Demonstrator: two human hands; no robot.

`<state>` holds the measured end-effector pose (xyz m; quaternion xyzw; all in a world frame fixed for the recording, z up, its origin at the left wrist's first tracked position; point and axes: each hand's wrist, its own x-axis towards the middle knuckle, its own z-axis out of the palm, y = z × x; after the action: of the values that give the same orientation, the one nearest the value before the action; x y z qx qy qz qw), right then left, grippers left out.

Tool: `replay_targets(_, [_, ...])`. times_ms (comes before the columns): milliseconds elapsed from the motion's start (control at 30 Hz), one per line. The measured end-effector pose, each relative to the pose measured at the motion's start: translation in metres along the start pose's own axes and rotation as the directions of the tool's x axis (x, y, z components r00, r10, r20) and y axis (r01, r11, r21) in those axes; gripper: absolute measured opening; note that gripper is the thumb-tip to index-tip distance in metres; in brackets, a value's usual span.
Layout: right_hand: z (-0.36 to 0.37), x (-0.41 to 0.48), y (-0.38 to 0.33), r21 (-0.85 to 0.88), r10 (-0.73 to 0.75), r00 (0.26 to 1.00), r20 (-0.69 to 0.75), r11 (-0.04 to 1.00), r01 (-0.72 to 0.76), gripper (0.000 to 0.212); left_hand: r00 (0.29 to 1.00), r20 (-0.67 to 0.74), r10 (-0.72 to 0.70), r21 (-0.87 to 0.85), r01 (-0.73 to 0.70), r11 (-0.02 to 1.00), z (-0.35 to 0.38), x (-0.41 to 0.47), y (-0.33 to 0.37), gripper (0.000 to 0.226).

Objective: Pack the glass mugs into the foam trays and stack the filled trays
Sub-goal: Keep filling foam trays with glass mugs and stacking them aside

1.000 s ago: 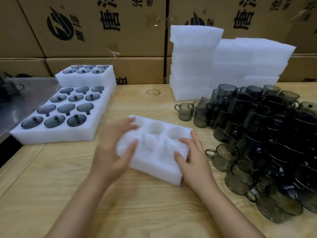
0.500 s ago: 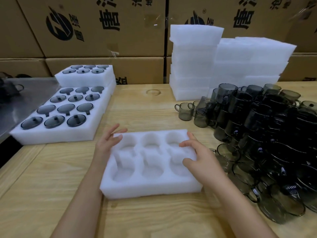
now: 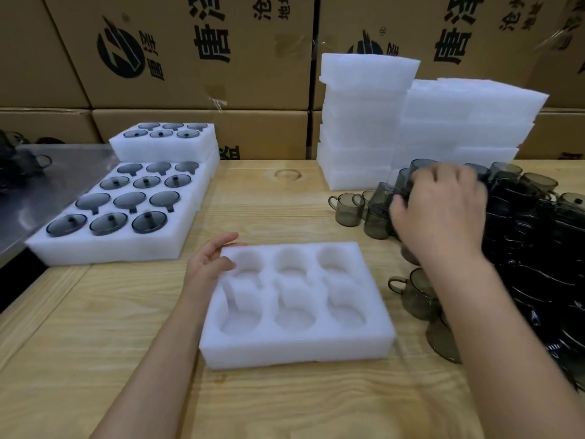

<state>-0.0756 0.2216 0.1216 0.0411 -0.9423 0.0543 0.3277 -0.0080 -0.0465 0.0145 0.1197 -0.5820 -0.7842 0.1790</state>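
Your left hand [image 3: 209, 264] sits at the far left corner of the empty white foam tray with six round pockets [image 3: 297, 346]. Its fingers [image 3: 221, 243] are relaxed and slightly spread, the thumb touching the tray's top face. The tray lies flat on the pale wooden desk [image 3: 95, 327], directly in front of you.

Your right hand [image 3: 443, 213] is over the near-left part of the heap of smoky grey glass mugs [image 3: 538, 248], to the right of the tray. Its fingers [image 3: 400, 205] are curled down among the mugs, but motion blur hides whether they grip one.

Half a second ago that right hand rested on the tray's right edge; it has since left the tray and reached the heap. The tray and your left hand have barely shifted.
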Motion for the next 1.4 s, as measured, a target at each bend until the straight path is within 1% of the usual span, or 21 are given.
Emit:
replay_targets(33, [-0.001,0.016,0.003,-0.115,0.053,0.997,0.064,0.992,-0.045,0.038,1.000,-0.005,-0.002,-0.009,0.002,1.000,0.000,0.001,0.000,0.050])
replay_targets(100, [-0.001,0.041,0.009,-0.289,0.139,0.969,0.206,0.954,-0.076,0.038,1.000,-0.011,-0.002,-0.025,0.002,1.000,0.000,0.002,-0.001,0.048])
replay_targets(133, [0.001,0.050,0.011,-0.347,0.166,0.950,0.263,0.936,-0.067,0.037,1.000,-0.016,-0.003,-0.028,0.002,1.000,-0.001,0.002,-0.001,0.048])
replay_targets(200, [0.006,0.062,0.018,-0.415,0.205,0.920,0.334,0.909,-0.052,0.036,1.000,-0.024,-0.003,-0.020,0.003,1.000,-0.001,0.002,-0.002,0.047])
replay_targets(267, [0.011,0.065,0.023,-0.443,0.226,0.903,0.365,0.895,-0.045,0.036,1.000,-0.025,0.000,-0.006,0.000,1.000,0.000,0.002,-0.002,0.047])
replay_targets(367, [0.016,0.065,0.029,-0.429,0.233,0.899,0.371,0.902,-0.057,0.032,1.000,-0.028,0.005,0.013,-0.005,1.000,0.000,0.002,-0.001,0.046])
replay_targets(467, [0.016,0.064,0.035,-0.381,0.199,0.918,0.344,0.923,-0.057,0.012,1.000,-0.031,0.008,0.007,-0.008,1.000,0.001,0.001,0.000,0.044])
replay_targets(500, [0.014,0.063,0.035,-0.359,0.180,0.927,0.331,0.932,-0.053,0.009,0.999,-0.033,0.007,0.002,-0.006,1.000,0.001,0.001,0.000,0.044])
replay_targets(633, [0.006,0.060,0.034,-0.229,0.076,0.953,0.294,0.973,-0.006,0.018,0.999,-0.050,-0.004,-0.021,0.003,1.000,0.002,0.000,0.000,0.044])
replay_targets(767, [-0.005,0.057,0.029,-0.041,-0.023,0.961,0.275,0.999,0.035,0.021,0.998,-0.055,-0.012,-0.014,0.012,1.000,0.000,0.000,0.000,0.043])
replay_targets(867, [-0.012,0.052,0.024,0.100,-0.087,0.965,0.246,0.993,0.064,0.025,0.998,-0.053,-0.016,-0.019,0.015,1.000,0.000,0.002,0.000,0.043])
replay_targets(967, [-0.020,0.039,0.015,0.259,-0.147,0.978,0.147,0.960,0.106,0.027,0.998,-0.053,-0.017,-0.028,0.015,0.999,0.000,0.002,-0.002,0.043])
replay_targets(1033, [-0.022,0.025,0.008,0.412,-0.152,0.983,0.099,0.906,0.099,0.027,0.998,-0.053,-0.014,-0.027,0.013,1.000,-0.001,0.002,-0.002,0.043])
replay_targets(1067, [-0.021,0.017,0.004,0.494,-0.148,0.984,0.101,0.866,0.080,0.026,0.999,-0.053,-0.013,-0.025,0.012,1.000,-0.001,0.002,-0.001,0.043])
replay_targets(1133, [-0.013,-0.001,-0.003,0.640,-0.157,0.977,0.147,0.768,0.027,0.023,0.999,-0.036,-0.016,-0.031,0.015,0.999,-0.001,0.000,0.001,0.043])
replay_targets(1233, [0.006,-0.025,-0.009,0.778,-0.169,0.967,0.192,0.627,-0.045,0.019,1.000,0.000,-0.013,-0.033,0.013,0.999,0.000,-0.004,0.005,0.042])
replay_targets(1267, [0.012,-0.033,-0.009,0.812,-0.165,0.968,0.188,0.581,-0.059,0.018,0.999,-0.012,0.031,0.018,-0.031,0.999,-0.001,-0.005,0.009,0.041])
replay_targets(1300, [0.017,-0.040,-0.008,0.838,-0.159,0.971,0.178,0.541,-0.065,0.017,0.994,-0.028,0.107,0.109,-0.103,0.989,-0.001,-0.007,0.015,0.040])
replay_targets(1333, [0.022,-0.046,-0.007,0.858,-0.149,0.975,0.164,0.510,-0.066,0.017,0.979,-0.025,0.204,0.215,-0.194,0.957,0.001,-0.010,0.022,0.039])
replay_targets(1367, [0.027,-0.052,-0.006,0.874,-0.135,0.980,0.149,0.482,-0.067,0.017,0.956,0.016,0.292,0.309,-0.283,0.908,0.004,-0.015,0.031,0.040])
replay_targets(1400, [0.031,-0.058,-0.005,0.888,-0.113,0.984,0.137,0.454,-0.071,0.016,0.929,0.102,0.355,0.387,-0.365,0.847,0.010,-0.021,0.039,0.044])
